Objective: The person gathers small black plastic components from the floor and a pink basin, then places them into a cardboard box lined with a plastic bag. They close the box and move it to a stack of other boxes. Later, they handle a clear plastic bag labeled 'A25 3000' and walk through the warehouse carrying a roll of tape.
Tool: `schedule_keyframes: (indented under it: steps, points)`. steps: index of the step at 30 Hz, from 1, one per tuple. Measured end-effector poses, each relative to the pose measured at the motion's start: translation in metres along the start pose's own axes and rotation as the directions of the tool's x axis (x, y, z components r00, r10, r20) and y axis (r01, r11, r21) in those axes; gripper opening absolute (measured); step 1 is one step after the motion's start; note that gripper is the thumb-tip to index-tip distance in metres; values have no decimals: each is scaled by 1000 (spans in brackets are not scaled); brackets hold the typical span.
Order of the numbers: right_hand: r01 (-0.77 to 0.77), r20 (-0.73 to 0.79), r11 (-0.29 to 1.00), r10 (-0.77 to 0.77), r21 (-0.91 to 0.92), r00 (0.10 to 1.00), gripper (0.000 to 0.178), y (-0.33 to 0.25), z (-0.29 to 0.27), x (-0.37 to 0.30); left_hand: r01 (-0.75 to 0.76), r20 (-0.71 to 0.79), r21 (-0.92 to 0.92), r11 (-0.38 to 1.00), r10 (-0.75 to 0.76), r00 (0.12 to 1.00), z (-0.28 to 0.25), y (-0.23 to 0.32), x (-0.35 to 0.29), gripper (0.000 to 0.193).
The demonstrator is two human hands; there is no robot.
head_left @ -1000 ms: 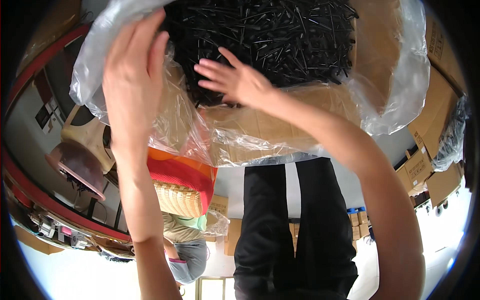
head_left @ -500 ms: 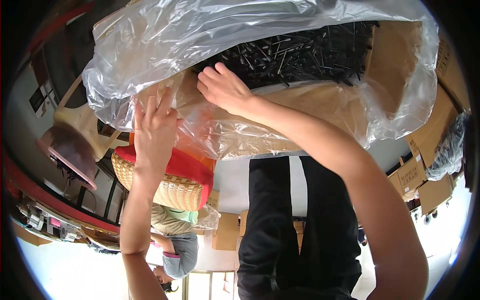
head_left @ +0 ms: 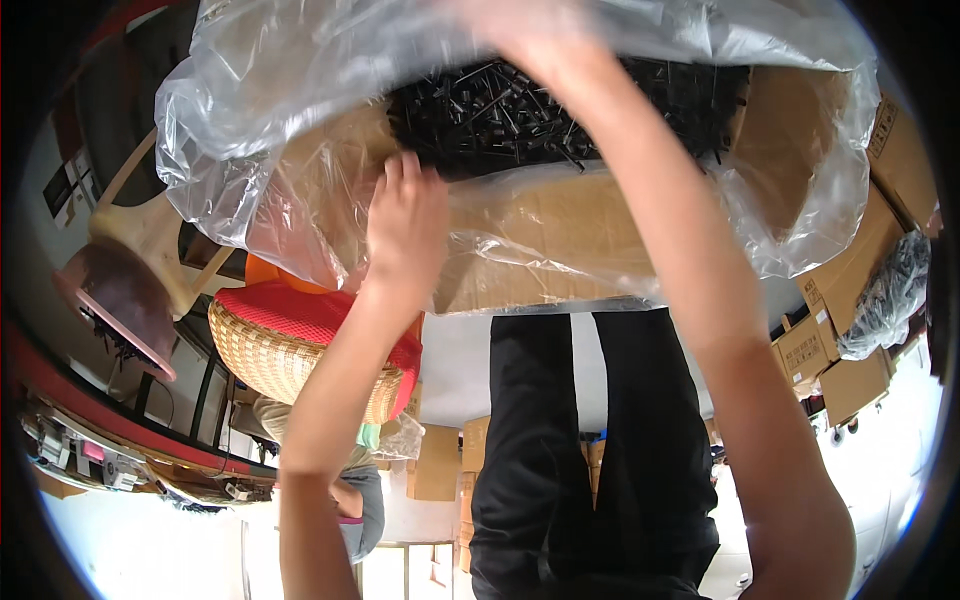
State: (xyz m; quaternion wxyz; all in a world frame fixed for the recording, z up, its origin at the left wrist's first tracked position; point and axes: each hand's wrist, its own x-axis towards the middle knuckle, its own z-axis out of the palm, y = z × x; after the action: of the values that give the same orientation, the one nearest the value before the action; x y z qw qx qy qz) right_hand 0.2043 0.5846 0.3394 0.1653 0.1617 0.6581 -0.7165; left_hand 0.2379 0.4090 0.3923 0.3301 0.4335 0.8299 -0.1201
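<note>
A cardboard carton lined with a clear plastic bag holds a heap of small black parts, some with thin stems. My left hand rests by the heap's near left corner, over the lined carton wall. Its fingers are stretched out side by side and slightly blurred, with nothing visible in them. Across the heap reaches my right arm, and my right hand is at the far side against the bag. Motion smears that hand, so its fingers cannot be made out.
A woven basket with a red lining stands at the left, near a wooden stool and a pinkish bowl of dark pieces. Stacked cartons are at the right. Another person is at the lower left.
My right hand has gone from the heap's left end to the far side of the bag. My left hand has moved right, toward the heap's near corner, and its fingers have come closer together.
</note>
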Motion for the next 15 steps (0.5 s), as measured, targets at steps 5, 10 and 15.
schedule_keyframes:
  steps: [5, 10, 15]
  points:
    - [-44, 204, 994, 64, -100, 977, 18, -56, -29, 8, 107, -143, 87, 990, -94, 985, 49, -2, 52, 24]
    - [-72, 76, 967, 93, -244, 993, 22, -98, -91, -10, 181, 22, -375, 909, -186, 982, -18, -4, 45, 19]
    - [-39, -310, 819, -172, -573, 935, 23, -132, -125, -58, -154, -492, -256, 954, 9, 871, -37, -57, 94, 17]
